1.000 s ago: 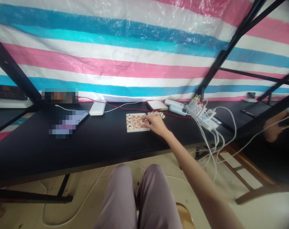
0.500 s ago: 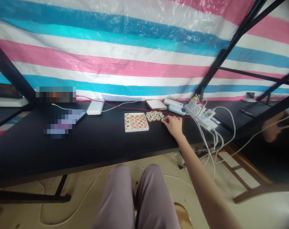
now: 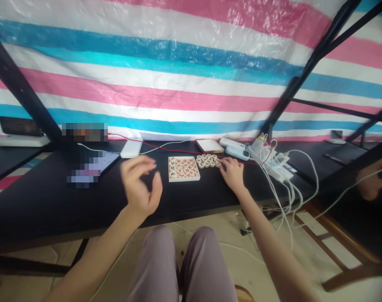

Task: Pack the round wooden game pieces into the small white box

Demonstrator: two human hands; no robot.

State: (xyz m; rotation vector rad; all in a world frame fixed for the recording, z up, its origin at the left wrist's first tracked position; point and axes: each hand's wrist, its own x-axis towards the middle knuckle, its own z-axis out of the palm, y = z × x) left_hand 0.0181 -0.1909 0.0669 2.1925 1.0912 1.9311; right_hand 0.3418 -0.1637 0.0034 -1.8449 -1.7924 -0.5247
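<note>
1. We see the right hand low over the table, palm down, its fingertips bent at the right edge of a cluster of loose round pieces; we cannot tell whether they pinch the nearest piece or merely touch it.
2. We find the left hand raised nearer the body, somewhat blurred, its fingers curled forward and its thumb spread well away from them, leaving a bare gap between.
3. Behind each hand we follow a bare forearm: the right one slants in from the lower right, the left one from the lower left, its wrist bent upward.
4. Between the hands we have a shallow white box, lying flat, filled with round pieces marked in red and dark characters; the loose cluster sits just beside its right wall.
5. Beyond the cluster we note a shallow tray and, next to it, a pale blue device.
6. Farther right, we see tangled white cables on the black table.
</note>
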